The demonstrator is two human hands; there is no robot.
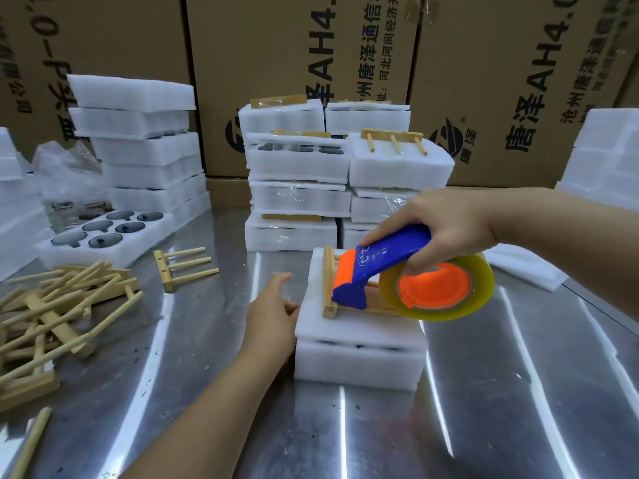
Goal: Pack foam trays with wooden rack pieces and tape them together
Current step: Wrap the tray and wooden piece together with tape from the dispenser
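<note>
Two white foam trays (359, 361) lie stacked on the metal table (501, 392), with a wooden rack piece (330, 281) lying flat on top. My right hand (435, 223) grips a blue and orange tape dispenser (387, 257) with a clear tape roll (439, 288), held over the rack piece. My left hand (273, 316) rests with straight fingers against the left side of the top tray. Part of the rack piece is hidden under the dispenser.
Loose wooden rack pieces (58, 305) are piled at the left; one more rack piece (183, 267) lies apart. An open foam tray with dark lids (100, 233) sits behind. Foam stacks (141, 143) and taped packs (345, 174) stand before cardboard boxes (294, 46).
</note>
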